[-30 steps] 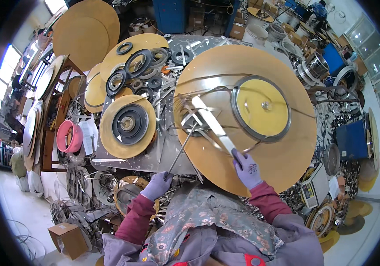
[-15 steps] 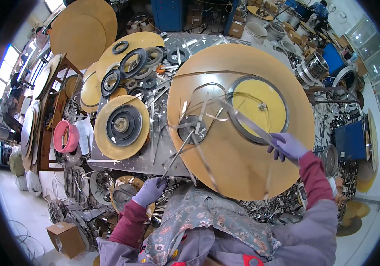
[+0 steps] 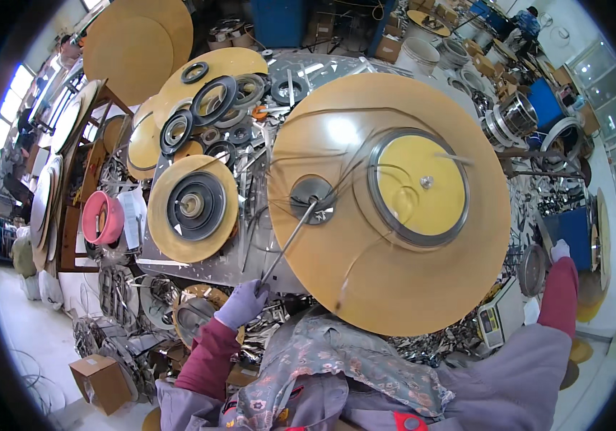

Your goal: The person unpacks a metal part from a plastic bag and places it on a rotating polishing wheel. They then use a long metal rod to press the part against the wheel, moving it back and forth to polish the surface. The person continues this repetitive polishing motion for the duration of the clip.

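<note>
My left hand (image 3: 242,305), in a pale purple glove, is closed round a thin metal rod (image 3: 288,246). The rod's far end rests at a dark round plate (image 3: 309,208) on a large tan disc (image 3: 423,291). Right of that plate sits a yellow disc (image 3: 412,176) with a dark ring rim. Thin curled strips (image 3: 355,176) lie over the tan disc, blurred by motion. My right hand (image 3: 559,250) is stretched out to the far right, beyond the disc, closed on a thin metal strip (image 3: 543,226) that runs up and left.
A smaller tan disc with a dark stepped wheel (image 3: 197,205) stands left on the metal table (image 3: 168,267). Dark rings (image 3: 215,100) pile up behind it. A pink bowl (image 3: 103,218) is at the left. Metal scrap (image 3: 430,352) heaps below the large disc; a blue box (image 3: 570,233) stands right.
My right hand has swung from over the large disc out to the far right, taking the metal strip off it. The left hand stays on the rod, nearly in place.
</note>
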`<state>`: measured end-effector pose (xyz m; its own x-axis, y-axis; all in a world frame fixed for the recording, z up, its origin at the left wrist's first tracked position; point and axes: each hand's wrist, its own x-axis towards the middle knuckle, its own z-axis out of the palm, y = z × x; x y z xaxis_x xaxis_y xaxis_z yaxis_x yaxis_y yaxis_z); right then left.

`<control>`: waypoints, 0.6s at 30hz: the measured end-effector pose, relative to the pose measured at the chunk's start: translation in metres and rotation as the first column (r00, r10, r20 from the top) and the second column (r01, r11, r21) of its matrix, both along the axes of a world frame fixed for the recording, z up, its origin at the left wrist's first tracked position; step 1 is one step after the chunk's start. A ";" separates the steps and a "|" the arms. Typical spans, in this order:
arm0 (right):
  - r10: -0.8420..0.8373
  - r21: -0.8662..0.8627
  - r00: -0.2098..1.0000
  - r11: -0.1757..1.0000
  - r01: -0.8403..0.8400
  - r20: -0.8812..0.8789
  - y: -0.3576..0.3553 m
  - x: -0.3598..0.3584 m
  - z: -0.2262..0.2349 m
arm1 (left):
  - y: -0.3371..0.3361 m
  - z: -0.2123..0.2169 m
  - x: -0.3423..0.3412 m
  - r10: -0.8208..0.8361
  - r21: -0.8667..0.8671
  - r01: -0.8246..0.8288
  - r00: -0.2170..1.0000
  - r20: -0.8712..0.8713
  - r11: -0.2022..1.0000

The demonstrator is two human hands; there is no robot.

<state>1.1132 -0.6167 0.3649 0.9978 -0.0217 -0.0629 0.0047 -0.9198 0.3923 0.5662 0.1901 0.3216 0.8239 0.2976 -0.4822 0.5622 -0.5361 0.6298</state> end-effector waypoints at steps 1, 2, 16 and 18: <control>0.054 0.069 0.996 0.996 -0.058 0.066 0.003 -0.008 0.007 | 0.002 0.000 0.006 -0.012 -0.005 0.012 1.000 0.009 1.000; 0.103 0.131 0.985 0.984 -0.121 0.136 0.007 -0.017 0.013 | 0.004 -0.006 0.010 -0.017 -0.027 0.017 1.000 0.001 0.999; -0.073 0.960 0.969 0.141 0.243 -0.235 0.267 -0.161 -0.004 | -0.005 -0.017 0.060 -0.064 -0.039 0.065 0.997 0.034 0.997; -0.098 0.968 0.965 0.051 0.247 -0.242 0.273 -0.193 -0.029 | -0.012 -0.018 0.062 -0.044 -0.045 0.047 0.997 0.059 0.998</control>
